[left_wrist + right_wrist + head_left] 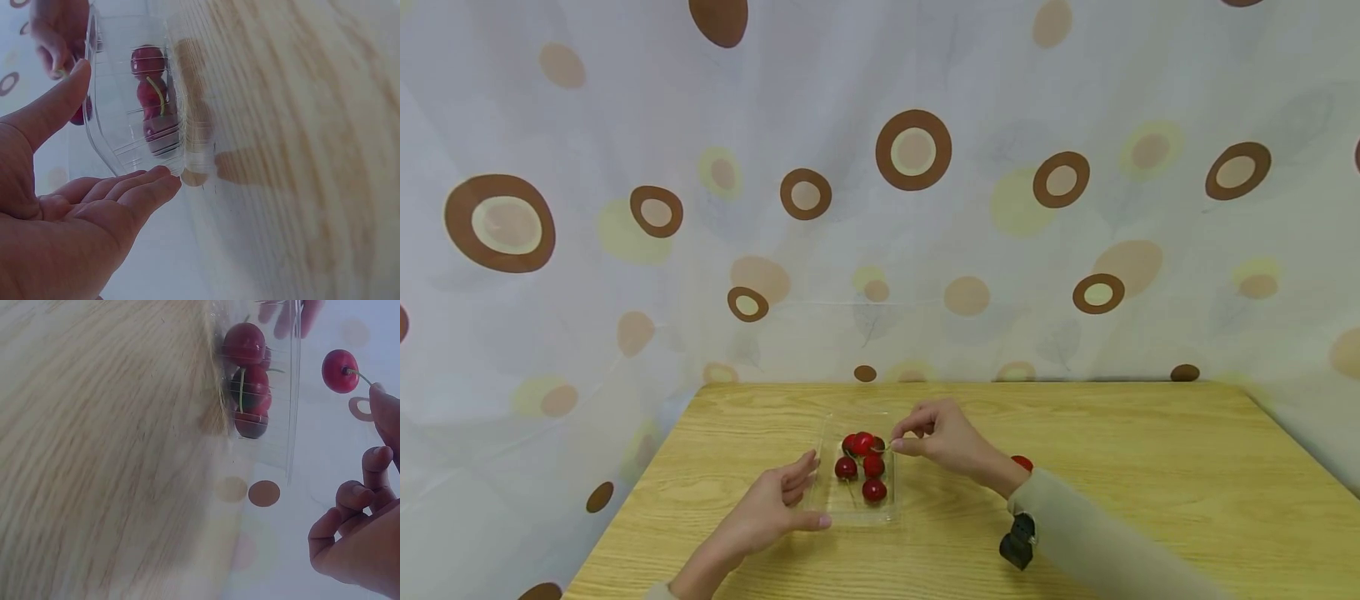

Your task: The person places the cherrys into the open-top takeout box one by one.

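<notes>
A clear plastic box (859, 518) stands on the wooden table with several dark red cherries (874, 490) inside. My right hand (943, 437) pinches the thin green stem of a cherry (339, 370) between thumb and forefinger, its other fingers curled loosely. In the right wrist view that cherry hangs above the level of the box rim. At the box's left side is my left hand (767, 504), fingers extended and thumb spread towards the near edge. In the left wrist view its fingertips (164, 178) lie right at the box wall.
Another red cherry (1022, 462) lies on the table (1120, 500) to the right, partly hidden behind the right wrist. A black device (1017, 542) is strapped at the right sleeve. Behind the table hangs a spotted curtain (850, 250).
</notes>
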Demonstrator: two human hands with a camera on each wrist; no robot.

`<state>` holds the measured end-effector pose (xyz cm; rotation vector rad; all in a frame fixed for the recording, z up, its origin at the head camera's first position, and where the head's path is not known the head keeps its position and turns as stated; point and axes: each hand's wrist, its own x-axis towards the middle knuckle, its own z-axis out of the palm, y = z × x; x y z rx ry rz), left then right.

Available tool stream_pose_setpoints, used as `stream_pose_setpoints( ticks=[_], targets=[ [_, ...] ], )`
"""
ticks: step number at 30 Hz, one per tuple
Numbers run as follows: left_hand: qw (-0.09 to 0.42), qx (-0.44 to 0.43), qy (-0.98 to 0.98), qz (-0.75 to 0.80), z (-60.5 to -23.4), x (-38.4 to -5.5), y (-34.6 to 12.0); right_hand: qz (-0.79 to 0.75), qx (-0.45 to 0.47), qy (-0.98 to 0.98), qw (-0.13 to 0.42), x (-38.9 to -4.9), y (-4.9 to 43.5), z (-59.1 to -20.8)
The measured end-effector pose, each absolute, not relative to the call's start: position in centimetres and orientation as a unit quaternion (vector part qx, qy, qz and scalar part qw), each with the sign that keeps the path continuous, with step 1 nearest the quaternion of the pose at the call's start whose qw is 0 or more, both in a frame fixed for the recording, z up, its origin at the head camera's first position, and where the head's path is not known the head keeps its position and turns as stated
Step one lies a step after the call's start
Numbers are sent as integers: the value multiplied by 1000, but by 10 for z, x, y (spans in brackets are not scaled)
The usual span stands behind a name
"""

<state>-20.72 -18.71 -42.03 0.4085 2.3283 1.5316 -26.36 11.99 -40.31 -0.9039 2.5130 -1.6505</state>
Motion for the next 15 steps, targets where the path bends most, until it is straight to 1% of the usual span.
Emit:
stream_pose_setpoints(
  ticks=[9, 15],
  targets=[
    [162, 143, 813, 541, -421, -207, -186, -523, -286, 802, 35, -264, 105, -409],
    [163, 140, 813, 542, -422, -207, -187, -522, -298, 799, 37, -267, 97, -412]
  ],
)
